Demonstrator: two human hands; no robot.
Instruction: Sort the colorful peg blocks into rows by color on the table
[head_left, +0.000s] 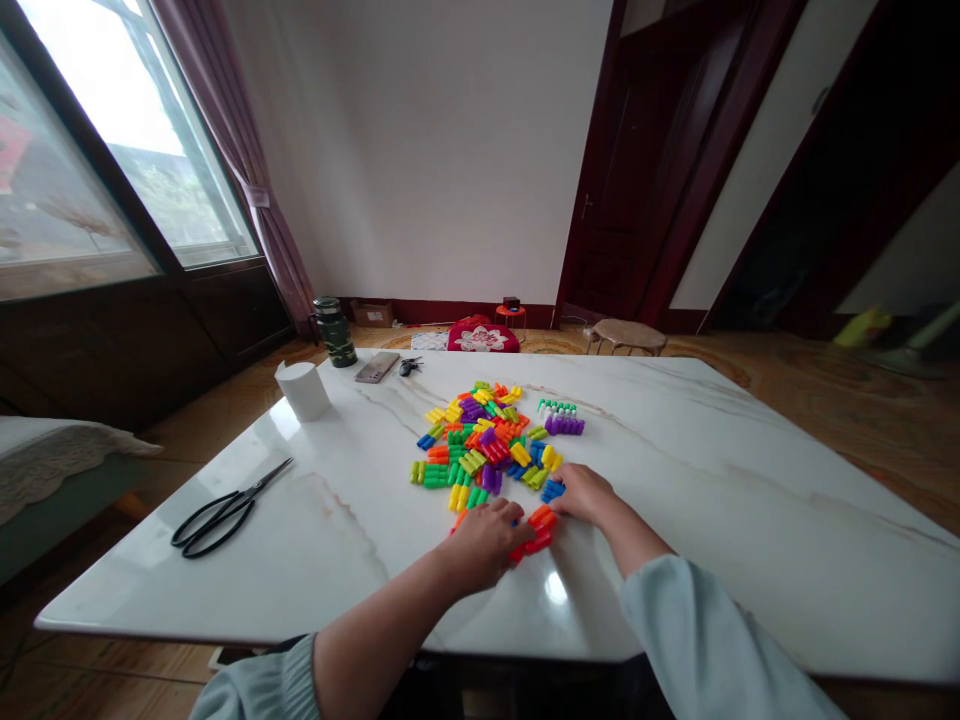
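Note:
A heap of plastic building blocks (pixel 487 440) in many colours, each like a few short tubes joined side by side, lies on the white table. My left hand (pixel 484 545) is at the near edge of the heap, its fingers curled against red and orange blocks (pixel 538 540). Part of these is hidden under the hand. At the right edge of the heap, my right hand (pixel 586 494) closes its fingertips on a blue block (pixel 552 490). Behind it stand a purple row of blocks (pixel 564 426) and a green-and-white row (pixel 557 408), apart from the heap.
Black-handled scissors (pixel 225 515) lie at the left of the marble-patterned table (pixel 712 500). Toward the far left edge are a white paper roll (pixel 302 391), a camouflage flask (pixel 334 332), a phone (pixel 377 367) and keys (pixel 409 366). A round stool (pixel 628 334) stands beyond the table.

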